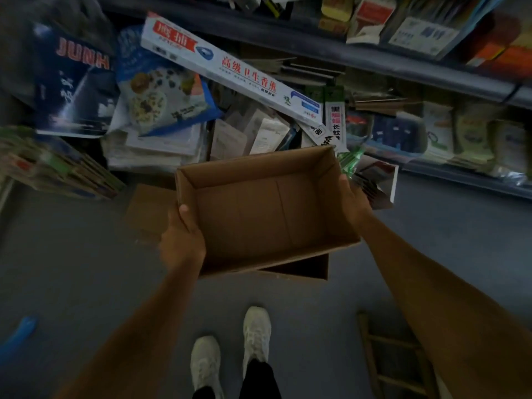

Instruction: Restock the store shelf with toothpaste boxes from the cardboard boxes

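An open brown cardboard box (259, 214) is held above the grey floor, and nothing shows inside it. My left hand (182, 240) grips its left wall with the thumb hooked over the rim. My right hand (352, 201) clasps its right wall, fingers hidden behind the cardboard. No toothpaste boxes can be made out. The store shelf (345, 56) runs across the top and right, stocked with packaged goods.
A long white carton (230, 70) leans over a heap of packets and papers (161, 116) beyond the box. Flat cardboard (149, 211) lies on the floor to the left. A wooden step stool (394, 358) stands at bottom right. My white shoes (230, 352) are below.
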### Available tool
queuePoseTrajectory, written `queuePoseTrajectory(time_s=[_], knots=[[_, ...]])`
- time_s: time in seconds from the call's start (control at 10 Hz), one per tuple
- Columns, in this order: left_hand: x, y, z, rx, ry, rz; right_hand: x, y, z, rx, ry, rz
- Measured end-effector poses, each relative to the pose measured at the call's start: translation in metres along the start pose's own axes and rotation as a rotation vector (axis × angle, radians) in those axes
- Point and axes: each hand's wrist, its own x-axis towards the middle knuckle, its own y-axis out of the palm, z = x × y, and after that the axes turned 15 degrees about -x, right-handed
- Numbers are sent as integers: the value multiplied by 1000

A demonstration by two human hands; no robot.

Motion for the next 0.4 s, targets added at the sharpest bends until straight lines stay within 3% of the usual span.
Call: queuePoseTrajectory(time_s=[0.2, 0.4], knots=[[-7, -7, -6, -51, -16, 33, -8, -3, 3, -61, -65, -11], [-15, -14, -27, -15, 19, 47, -25, -15, 12, -326, -187, -52]])
